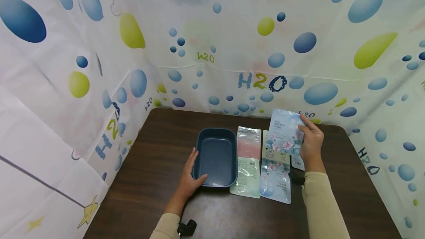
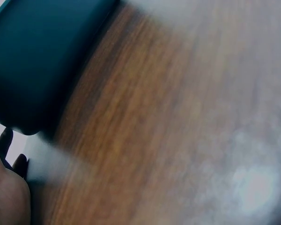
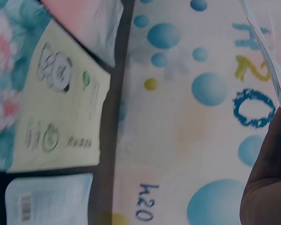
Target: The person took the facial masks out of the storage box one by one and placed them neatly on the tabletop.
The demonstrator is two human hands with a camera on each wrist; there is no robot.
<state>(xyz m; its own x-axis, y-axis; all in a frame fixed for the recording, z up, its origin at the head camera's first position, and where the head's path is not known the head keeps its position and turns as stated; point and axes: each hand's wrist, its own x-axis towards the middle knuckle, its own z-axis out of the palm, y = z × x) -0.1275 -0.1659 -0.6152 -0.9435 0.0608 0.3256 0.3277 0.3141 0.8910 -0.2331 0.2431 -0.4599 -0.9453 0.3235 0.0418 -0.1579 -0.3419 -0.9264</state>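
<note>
My right hand (image 1: 312, 141) pinches a light-blue sachet (image 1: 282, 130) with pink flowers by its right edge, raised above other sachets. In the right wrist view only part of that hand (image 3: 267, 187) shows, beside the sachet's edge. My left hand (image 1: 189, 176) rests at the near-left corner of a dark blue rectangular tray (image 1: 216, 161), fingers along its left side and thumb at the near rim. Nothing lies in the tray. The left wrist view catches the tray's outer side (image 2: 42, 61) and a bit of the hand (image 2: 7, 187).
Right of the tray lie a silver-pink sachet (image 1: 249, 144), a pale green one (image 1: 245, 178), a blue floral one (image 1: 275, 185), a cream one with a bear (image 3: 61, 103) and a white-blue one (image 3: 49, 199). A printed curtain (image 1: 232, 40) borders the brown table (image 1: 132, 191).
</note>
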